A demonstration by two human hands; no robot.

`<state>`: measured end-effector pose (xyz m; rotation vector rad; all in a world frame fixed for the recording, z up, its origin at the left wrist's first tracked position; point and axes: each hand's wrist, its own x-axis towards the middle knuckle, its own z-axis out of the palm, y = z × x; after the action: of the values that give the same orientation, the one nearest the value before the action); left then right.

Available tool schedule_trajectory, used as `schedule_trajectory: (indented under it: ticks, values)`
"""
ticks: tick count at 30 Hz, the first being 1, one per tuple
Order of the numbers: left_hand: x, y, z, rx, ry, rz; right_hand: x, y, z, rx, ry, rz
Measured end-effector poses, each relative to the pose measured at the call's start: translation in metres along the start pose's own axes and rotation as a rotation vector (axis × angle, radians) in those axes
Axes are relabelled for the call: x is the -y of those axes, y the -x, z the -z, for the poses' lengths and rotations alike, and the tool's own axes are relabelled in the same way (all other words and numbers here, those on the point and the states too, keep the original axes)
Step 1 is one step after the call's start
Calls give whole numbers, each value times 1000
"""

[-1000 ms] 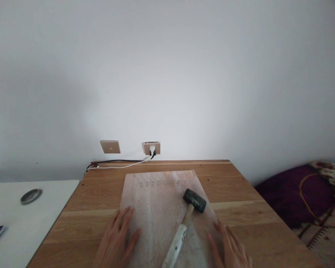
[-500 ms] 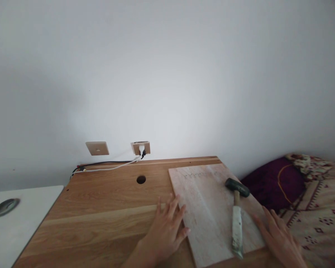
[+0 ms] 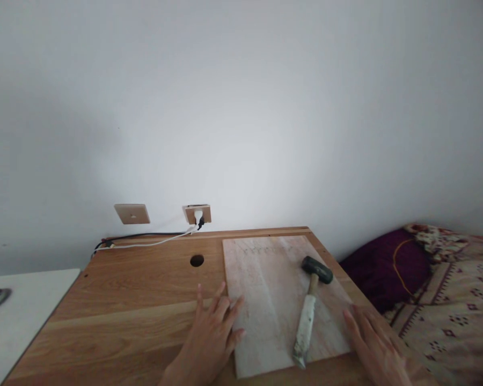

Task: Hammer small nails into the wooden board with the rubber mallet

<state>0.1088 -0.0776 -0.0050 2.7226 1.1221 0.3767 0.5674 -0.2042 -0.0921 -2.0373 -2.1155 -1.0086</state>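
Note:
A pale stone-patterned board [image 3: 269,300] lies on the right half of a wooden desk [image 3: 137,305]. On the board rests a mallet [image 3: 310,308] with a black head and a white-smeared wooden handle. My left hand [image 3: 211,338] lies flat with fingers spread at the board's left edge. At the board's right edge, near the desk's corner, my right hand [image 3: 376,348] rests with its fingers stretched out. Neither hand holds anything.
A round cable hole [image 3: 197,260] is in the desk left of the board. Black and white cables [image 3: 145,240] run to a wall socket [image 3: 197,214]. A white table [image 3: 20,316] stands at the left, a bed with purple and patterned bedding [image 3: 426,284] at the right.
The board with the mallet on it was pushed from the desk's middle to the right, uncovering the cable hole, then squared up. Both hands stayed at its edges.

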Motion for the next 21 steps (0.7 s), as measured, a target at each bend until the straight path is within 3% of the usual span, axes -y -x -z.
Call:
schedule_trajectory:
  ticks: [4,7,9,11,13,14,18,21]
  values:
    - [39,45,5,-76,-157,118,37,-1,26,-80,-67,148]
    - [63,81,4,-167,-287,189,55,-20,45,-101,-236,241]
    - [74,95,5,-198,-336,257,65,-49,58,-72,-390,201]
    - [83,98,9,-206,-337,346,76,-92,70,-46,-552,3]
    - [93,87,16,-201,-268,435,87,-143,81,42,-715,-166]
    - [98,77,21,-199,-210,468,93,-170,86,86,-787,-166]
    - [118,23,38,-241,41,534,121,-264,84,268,-872,-64]
    - [127,-12,42,-245,197,499,140,-306,67,429,-905,16]
